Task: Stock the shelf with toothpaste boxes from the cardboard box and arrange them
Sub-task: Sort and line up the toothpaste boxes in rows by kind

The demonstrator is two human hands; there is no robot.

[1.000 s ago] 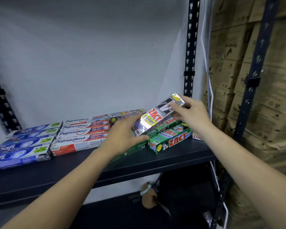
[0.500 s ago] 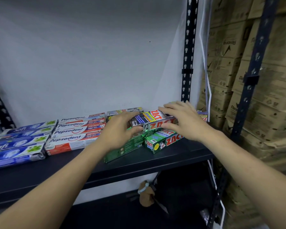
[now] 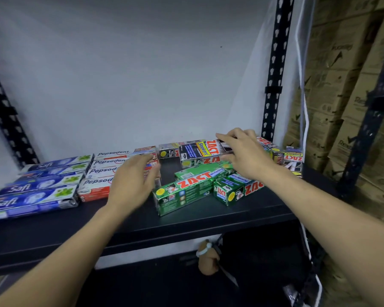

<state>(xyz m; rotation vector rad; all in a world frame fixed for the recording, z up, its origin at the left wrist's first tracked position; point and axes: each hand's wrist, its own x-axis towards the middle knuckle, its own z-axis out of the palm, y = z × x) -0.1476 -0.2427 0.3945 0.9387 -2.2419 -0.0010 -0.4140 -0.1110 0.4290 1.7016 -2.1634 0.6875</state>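
A silver and red Zact Smokers toothpaste box (image 3: 198, 151) lies on top of other Zact boxes at the back right of the black shelf (image 3: 186, 220). My right hand (image 3: 244, 155) rests its fingers on that box's right end. Empty and with its fingers spread, my left hand (image 3: 132, 180) hovers to the left, over the red Pepsodent boxes (image 3: 98, 176). Two green Zact Whitening boxes (image 3: 186, 187) lie askew in front. Blue Safi boxes (image 3: 31, 191) line the left end. The cardboard box is out of view.
A perforated black upright (image 3: 275, 69) stands behind my right hand. Stacked brown cartons (image 3: 346, 96) fill the right side behind another upright (image 3: 372, 111). A white wall backs the shelf. A small brown object (image 3: 207, 260) sits on the lower level.
The Zact Smokers box has gone from tilted in both hands to lying flat on the stack. My left hand has let go and drawn back to the left.
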